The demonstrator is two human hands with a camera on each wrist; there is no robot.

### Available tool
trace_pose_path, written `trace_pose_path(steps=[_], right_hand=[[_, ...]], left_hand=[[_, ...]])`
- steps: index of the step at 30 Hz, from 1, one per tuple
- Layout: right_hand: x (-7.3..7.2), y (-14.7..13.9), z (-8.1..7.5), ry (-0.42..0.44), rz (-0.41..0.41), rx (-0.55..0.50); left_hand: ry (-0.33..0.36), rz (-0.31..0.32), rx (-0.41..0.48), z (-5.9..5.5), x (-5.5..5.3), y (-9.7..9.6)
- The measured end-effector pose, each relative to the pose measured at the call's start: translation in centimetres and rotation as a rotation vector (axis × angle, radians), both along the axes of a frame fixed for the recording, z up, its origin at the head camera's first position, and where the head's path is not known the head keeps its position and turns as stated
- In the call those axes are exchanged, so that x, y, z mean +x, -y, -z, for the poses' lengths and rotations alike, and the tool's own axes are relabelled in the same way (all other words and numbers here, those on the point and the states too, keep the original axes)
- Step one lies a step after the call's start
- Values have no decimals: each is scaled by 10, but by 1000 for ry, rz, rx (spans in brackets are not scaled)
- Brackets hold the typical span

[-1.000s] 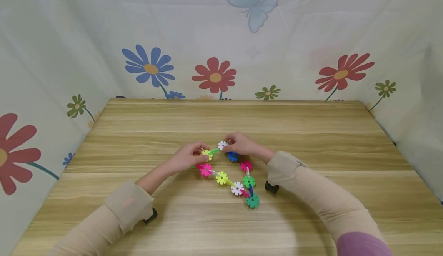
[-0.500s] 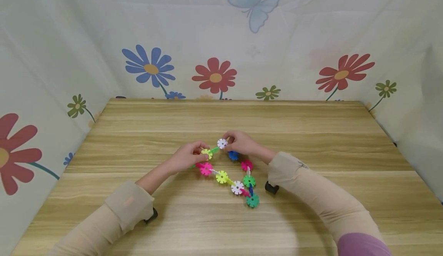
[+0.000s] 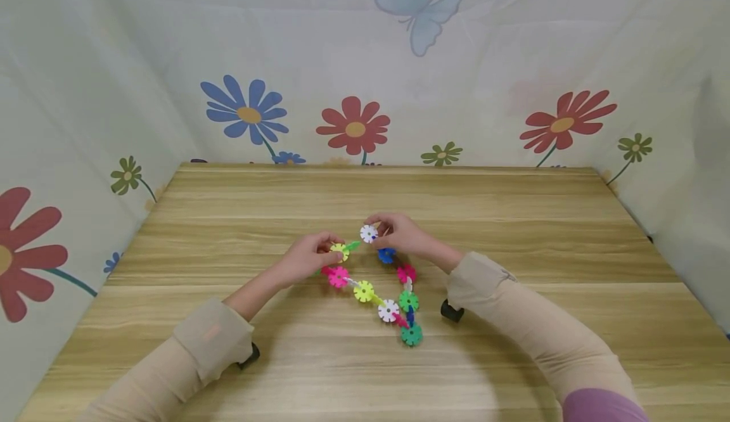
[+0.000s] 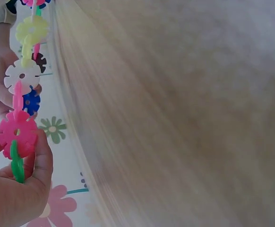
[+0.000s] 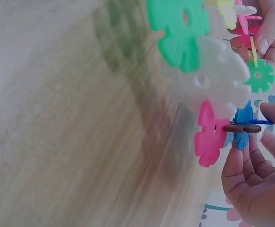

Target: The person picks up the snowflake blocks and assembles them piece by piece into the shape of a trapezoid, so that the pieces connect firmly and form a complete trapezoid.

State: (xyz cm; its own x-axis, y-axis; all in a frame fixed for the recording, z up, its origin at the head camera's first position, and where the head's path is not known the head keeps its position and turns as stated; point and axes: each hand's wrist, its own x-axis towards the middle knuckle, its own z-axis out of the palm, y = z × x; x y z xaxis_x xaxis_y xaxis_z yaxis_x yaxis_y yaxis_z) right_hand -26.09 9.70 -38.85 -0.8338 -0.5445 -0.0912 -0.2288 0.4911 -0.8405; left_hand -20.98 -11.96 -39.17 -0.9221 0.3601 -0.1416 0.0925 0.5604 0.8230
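A chain of flower-shaped plastic linking discs hangs in a loop between both hands over the table. In the head view my left hand [image 3: 310, 258] pinches a yellow disc [image 3: 339, 252], from which a green disc [image 3: 352, 245] sticks out to the right. My right hand [image 3: 402, 235] pinches a white disc [image 3: 368, 233], with a blue disc [image 3: 386, 255] just below. A small gap shows between the green and white discs. The chain's lowest point is a teal disc [image 3: 411, 334]. In the right wrist view, a brown disc [image 5: 241, 128] crosses the blue one.
The wood-grain table [image 3: 228, 206] reaches back to a white curtain [image 3: 319, 42] printed with flowers and a butterfly. Beige sleeves cover both forearms. A black wrist piece [image 3: 248, 356] shows under the left cuff, another black piece [image 3: 452, 310] under the right.
The white disc and the green disc have come apart; earlier they met. My right hand has shifted slightly up and right with the white disc. The left hand stays nearly still.
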Motion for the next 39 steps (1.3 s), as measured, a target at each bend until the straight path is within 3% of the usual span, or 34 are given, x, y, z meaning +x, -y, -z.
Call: trace_pose_path(steps=[9,19,30,34,35,39], right_hand=[[5,-3,-7,-14,-43,-25],[8,-3,-5,-1,-79,48],[8,-2,-3,-12,-116,41],[10,-1,-3,-6,-107,24],[11,-1,-3,4,-97,17],[13,-1,-4,53,-41,-13]], left_hand=[[-28,-41,-10,2,-1,0],[-38,-38,-7,2,-1,-1],[-53,-30,0,0,-1,-3],[-69,-20,4,1,-1,-2],[-69,-17,7,-3,1,-3],[-113,0,4,-1,1,-4]])
